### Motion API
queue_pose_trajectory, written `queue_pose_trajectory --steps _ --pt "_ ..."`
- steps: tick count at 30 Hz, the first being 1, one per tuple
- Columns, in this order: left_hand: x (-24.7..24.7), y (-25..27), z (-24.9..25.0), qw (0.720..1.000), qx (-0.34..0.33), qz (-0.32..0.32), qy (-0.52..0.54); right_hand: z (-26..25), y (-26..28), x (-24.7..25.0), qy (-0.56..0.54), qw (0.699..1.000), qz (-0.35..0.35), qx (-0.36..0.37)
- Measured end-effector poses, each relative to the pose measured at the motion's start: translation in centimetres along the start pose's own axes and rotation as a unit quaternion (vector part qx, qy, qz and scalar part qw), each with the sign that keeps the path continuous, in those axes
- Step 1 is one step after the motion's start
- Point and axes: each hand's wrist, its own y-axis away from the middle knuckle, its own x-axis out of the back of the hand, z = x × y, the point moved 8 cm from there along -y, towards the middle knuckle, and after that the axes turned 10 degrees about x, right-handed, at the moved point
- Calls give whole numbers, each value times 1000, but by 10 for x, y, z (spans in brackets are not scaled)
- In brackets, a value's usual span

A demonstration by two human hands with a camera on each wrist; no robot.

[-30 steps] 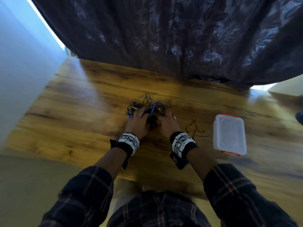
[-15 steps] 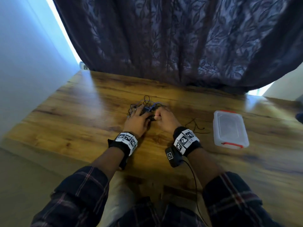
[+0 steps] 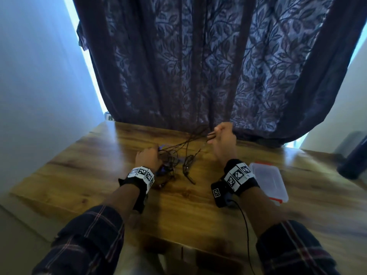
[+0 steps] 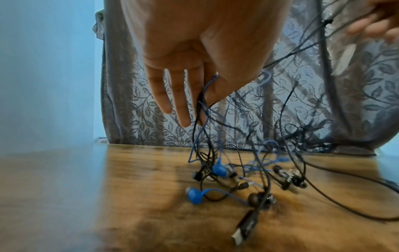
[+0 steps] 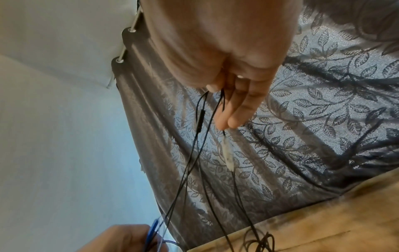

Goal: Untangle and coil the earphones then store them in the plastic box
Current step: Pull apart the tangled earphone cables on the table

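A tangle of blue and black earphones (image 3: pixel 170 163) lies on the wooden table (image 3: pixel 79 175); blue earbuds (image 4: pixel 194 196) and a plug rest on the wood. My left hand (image 3: pixel 151 153) stays low at the tangle's left side and pinches blue and black cords (image 4: pixel 201 105) between thumb and fingers. My right hand (image 3: pixel 216 133) is raised toward the curtain and pinches several black cords (image 5: pixel 194 153) that run down to the tangle; an inline remote (image 5: pixel 201 117) hangs on one. The clear plastic box (image 3: pixel 268 179) with red clips sits at the right, behind my right wrist.
A dark leaf-patterned curtain (image 3: pixel 198 66) hangs along the table's far edge. A pale wall (image 3: pixel 39 76) borders the left. A dark rounded object (image 3: pixel 353 161) stands at the far right. A thin black lead (image 3: pixel 246 225) trails from my right wrist band.
My right hand has risen from the tangle toward the back right, drawing black cords taut out of it. The left hand stays at the tangle. The head view has tilted upward.
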Motion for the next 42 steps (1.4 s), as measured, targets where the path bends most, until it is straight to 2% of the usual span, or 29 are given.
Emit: queue_pose_trajectory --steps 6,8,10,13,15,17,18,20,22,24,26,31,36,38,40,42 --pt "9 -30 -14 993 61 -18 103 4 -2 36 -44 987 154 -11" --pt "15 -38 -20 991 72 -16 107 8 -2 35 -72 987 142 -26" --pt "22 -45 -22 989 72 -13 128 15 0 13 -109 990 46 -71" --pt "36 -50 -11 983 32 -3 181 27 19 -35 -92 971 -161 -148" --pt "40 -52 0 976 -16 -16 215 31 32 -53 -12 952 -275 -135" --pt "48 -46 15 963 -68 -27 261 31 37 -64 95 931 -343 -85" --pt "52 -41 22 955 -93 -30 279 29 34 -65 130 931 -336 -67" --pt "60 -33 36 945 -140 -26 294 14 20 -63 131 956 -260 -42" --pt "65 -25 48 939 -178 -25 294 -9 5 -63 33 981 -190 -31" --pt "69 -20 56 935 -203 -19 290 -22 -5 -71 -92 978 -172 -67" --pt "72 -15 59 937 -213 -10 275 -32 -15 -75 -93 979 -175 -54" --pt "62 -16 48 953 -165 2 254 -41 -30 -71 -35 989 -144 1" --pt "16 -21 42 956 -160 -95 225 -70 -60 -52 -53 994 -89 46" --pt "2 -24 36 957 -143 -90 237 -88 -76 -46 -44 992 -99 68" --pt "-2 -28 30 946 -126 -62 292 -102 -89 -41 -28 989 -120 83" --pt "1 -33 23 918 -87 -53 384 -107 -100 -36 -21 989 -119 84"
